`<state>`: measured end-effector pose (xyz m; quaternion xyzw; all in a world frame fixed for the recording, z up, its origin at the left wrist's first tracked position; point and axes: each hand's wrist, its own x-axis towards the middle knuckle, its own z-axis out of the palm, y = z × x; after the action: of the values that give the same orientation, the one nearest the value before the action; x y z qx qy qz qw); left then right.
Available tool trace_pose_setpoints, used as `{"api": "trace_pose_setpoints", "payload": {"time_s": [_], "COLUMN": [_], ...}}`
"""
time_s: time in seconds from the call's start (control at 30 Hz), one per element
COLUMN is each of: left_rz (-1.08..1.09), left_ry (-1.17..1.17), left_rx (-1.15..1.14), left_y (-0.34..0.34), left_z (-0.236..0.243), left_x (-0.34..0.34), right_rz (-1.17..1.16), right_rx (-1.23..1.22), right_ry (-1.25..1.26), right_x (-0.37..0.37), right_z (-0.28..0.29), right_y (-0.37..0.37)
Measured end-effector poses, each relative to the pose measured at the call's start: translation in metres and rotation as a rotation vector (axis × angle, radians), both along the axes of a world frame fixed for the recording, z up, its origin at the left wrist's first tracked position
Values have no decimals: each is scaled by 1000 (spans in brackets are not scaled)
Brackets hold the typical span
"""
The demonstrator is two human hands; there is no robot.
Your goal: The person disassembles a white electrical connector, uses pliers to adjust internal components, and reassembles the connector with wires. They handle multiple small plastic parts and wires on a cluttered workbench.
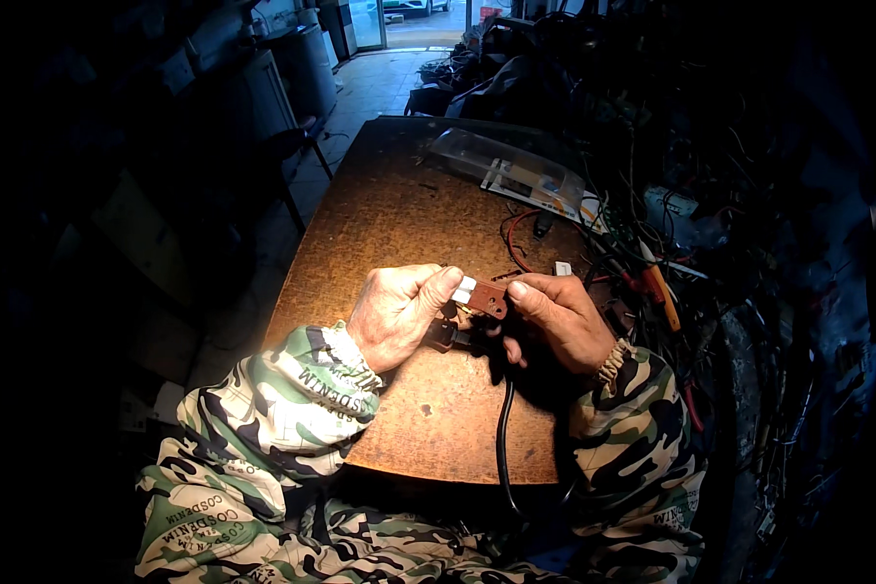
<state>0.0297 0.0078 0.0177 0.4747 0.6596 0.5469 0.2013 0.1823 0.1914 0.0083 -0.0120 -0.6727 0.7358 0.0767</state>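
Your left hand point(394, 313) and right hand point(566, 319) pinch a brown-and-white piece point(487, 299). A black cable point(502, 438) runs below, its shadowed top unclear.

Clearance around the hands point(396, 316): bare surface point(370, 214) leaves a broad passage toward 10 and 11 o'clock, with another patch at 7 o'clock. Obstacles: a transparent package point(516, 161) near 1 o'clock; tangled wires point(613, 258) at 2 o'clock; an orange tool point(664, 297) at 3 o'clock; a black cable point(502, 438) crossing the near edge at 6 o'clock.
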Motion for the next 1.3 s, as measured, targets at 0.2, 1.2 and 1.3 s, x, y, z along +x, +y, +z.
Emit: {"api": "trace_pose_setpoints", "payload": {"time_s": [0.2,1.2,1.3], "left_rz": [2,24,5], "left_ry": [38,23,19], "left_rx": [-5,-50,-34], "left_y": [2,-2,-1], "left_z": [-2,3,1], "left_x": [-1,-6,-7], "right_rz": [27,-56,-62], "right_rx": [1,-22,-35], "right_ry": [16,-51,-52], "right_x": [2,1,1], "right_z": [-1,5,3], "right_y": [3,-1,0]}}
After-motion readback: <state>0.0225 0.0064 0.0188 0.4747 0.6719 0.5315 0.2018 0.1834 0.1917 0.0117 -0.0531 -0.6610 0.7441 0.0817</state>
